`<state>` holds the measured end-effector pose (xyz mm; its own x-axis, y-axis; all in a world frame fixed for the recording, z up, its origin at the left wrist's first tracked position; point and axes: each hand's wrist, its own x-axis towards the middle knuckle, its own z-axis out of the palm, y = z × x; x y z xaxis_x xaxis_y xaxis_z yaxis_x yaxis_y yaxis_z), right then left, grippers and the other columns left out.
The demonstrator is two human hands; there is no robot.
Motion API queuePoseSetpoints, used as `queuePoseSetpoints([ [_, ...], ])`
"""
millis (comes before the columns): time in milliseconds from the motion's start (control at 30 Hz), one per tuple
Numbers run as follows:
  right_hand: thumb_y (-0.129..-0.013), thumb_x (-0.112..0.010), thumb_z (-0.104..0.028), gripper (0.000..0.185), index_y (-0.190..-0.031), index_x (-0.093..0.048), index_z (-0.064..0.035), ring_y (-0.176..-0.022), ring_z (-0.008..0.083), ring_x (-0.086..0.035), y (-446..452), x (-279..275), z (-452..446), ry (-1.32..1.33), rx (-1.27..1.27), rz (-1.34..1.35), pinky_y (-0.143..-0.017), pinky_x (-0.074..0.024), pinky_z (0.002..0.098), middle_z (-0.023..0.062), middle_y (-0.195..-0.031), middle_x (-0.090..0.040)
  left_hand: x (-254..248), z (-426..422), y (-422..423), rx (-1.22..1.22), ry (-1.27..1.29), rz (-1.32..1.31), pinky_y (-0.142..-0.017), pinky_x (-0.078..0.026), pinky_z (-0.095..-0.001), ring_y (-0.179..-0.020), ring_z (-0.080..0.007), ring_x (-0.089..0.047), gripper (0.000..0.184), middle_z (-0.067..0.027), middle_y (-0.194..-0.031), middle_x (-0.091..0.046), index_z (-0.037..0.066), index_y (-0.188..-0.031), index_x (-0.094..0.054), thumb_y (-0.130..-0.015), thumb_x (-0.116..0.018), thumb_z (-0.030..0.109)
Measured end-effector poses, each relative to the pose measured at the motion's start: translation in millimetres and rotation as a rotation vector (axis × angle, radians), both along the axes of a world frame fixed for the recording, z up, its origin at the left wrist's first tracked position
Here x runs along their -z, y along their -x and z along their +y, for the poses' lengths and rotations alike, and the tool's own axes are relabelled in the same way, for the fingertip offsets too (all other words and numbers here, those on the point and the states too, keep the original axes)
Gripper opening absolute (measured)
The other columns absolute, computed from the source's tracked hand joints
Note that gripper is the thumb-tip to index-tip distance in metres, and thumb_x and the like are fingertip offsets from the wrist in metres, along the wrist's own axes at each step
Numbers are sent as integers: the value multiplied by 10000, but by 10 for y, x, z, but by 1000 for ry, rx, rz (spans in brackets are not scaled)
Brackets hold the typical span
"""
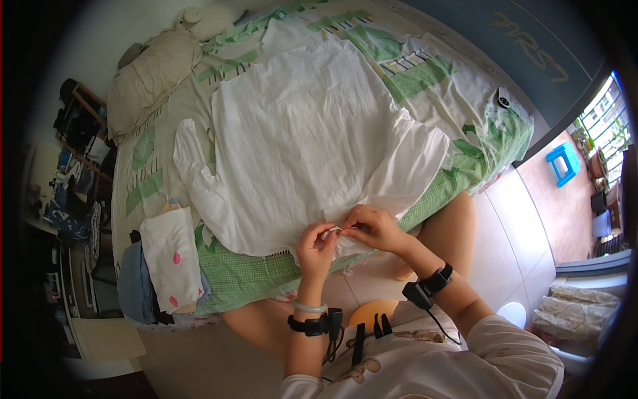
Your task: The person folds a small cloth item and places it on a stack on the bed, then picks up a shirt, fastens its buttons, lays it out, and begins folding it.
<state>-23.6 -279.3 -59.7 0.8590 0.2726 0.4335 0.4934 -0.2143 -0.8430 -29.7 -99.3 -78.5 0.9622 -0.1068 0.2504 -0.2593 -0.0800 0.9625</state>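
A white long-sleeved shirt (299, 120) lies spread on the bed, its body stretching away from me and a sleeve out to each side. At its near edge, by the neck, my left hand (315, 249) pinches a small fold of the white cloth. My right hand (373, 228) is close beside it, thumb and fingers pinched on the same part of the shirt. The fingertips of both hands almost meet. Whatever small detail lies between them is too small to make out.
A green and white patterned sheet (246, 282) covers the bed. Folded clothes (171, 256) are stacked at the left corner, and a beige pillow (156, 76) lies at the far left. A small white and black object (504, 98) rests at the right. A blue stool (563, 164) stands beyond.
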Motion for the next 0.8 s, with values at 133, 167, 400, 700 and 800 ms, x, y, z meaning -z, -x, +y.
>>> queuePoseSetpoints([
  [133,-771,-707,-109,154,-872,-623,-30,-727,222,-587,18,-36,10,12,2,22,-634,-475,311,80,-819,-609,26,42,-24,40,95,39,-794,-480,-243,-883,-131,-590,169,-99,-998,-618,-41,-973,-609,-814,-594,-94],
  [167,-767,-713,-120,176,-887,-622,-28,-719,217,-588,31,-55,12,-4,18,102,-632,-480,302,79,-826,-611,36,54,-38,64,120,43,-811,-480,-251,-912,-140,-592,176,-102,-1039,-611,-41,-972,-609,-813,-577,-108],
  [400,-739,-737,-131,266,-967,-639,-35,-742,220,-611,15,-43,80,78,50,15,-657,-492,306,95,-882,-615,-95,54,-66,85,238,-38,-838,-432,-231,-878,-91,-519,286,-105,-1166,-568,-2,-1128,-557,-851,-531,-69],
  [700,-797,-661,-62,170,-967,-657,-58,-755,148,-579,-126,-616,-485,22,-2,63,-637,-464,268,36,-924,-617,-122,54,-60,-8,326,89,-788,-409,-219,-837,-71,-487,277,-34,-1002,-555,15,-1182,-533,-909,-514,56],
  [800,-822,-623,-29,264,-1082,-622,-78,-806,122,-568,-464,-953,-1394,35,298,145,-693,-465,257,24,-968,-618,-96,52,-55,1,254,92,-783,-410,-209,-818,-64,-489,285,0,-901,-524,22,-1190,-525,-907,-529,56],
])
